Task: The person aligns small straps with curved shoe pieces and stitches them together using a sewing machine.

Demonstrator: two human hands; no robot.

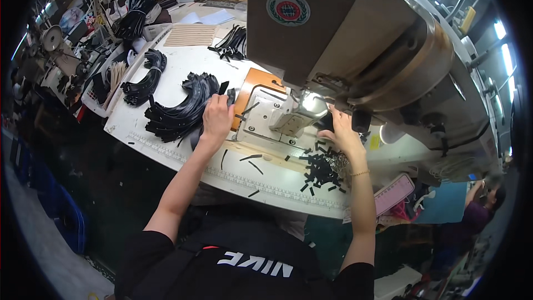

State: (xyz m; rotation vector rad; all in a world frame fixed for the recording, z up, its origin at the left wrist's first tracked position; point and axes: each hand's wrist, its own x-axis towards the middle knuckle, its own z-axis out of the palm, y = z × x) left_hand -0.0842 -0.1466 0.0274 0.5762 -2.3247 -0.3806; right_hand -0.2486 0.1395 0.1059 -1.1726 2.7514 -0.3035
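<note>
At the left of the sewing machine [355, 39], my left hand [218, 118] has its fingers curled on a black strip [224, 87], whose end sticks up past the fingertips. That hand is right beside a curved bundle of black strips [183, 108] on the white table. My right hand [343, 132] is by the lit needle area [313, 104], thumb and fingers apart. Something dark shows between them; I cannot tell what it is. Below my right wrist lies a heap of short black pieces [321, 169] with small metal parts [337, 162].
A tied black bundle [145, 78] and another black bundle [233, 43] lie farther back, near a row of tan strips [190, 35]. Loose black scraps [255, 166] lie near the ruler-marked front edge. A pink tray [394, 193] is at right; a person [472, 211] sits beyond.
</note>
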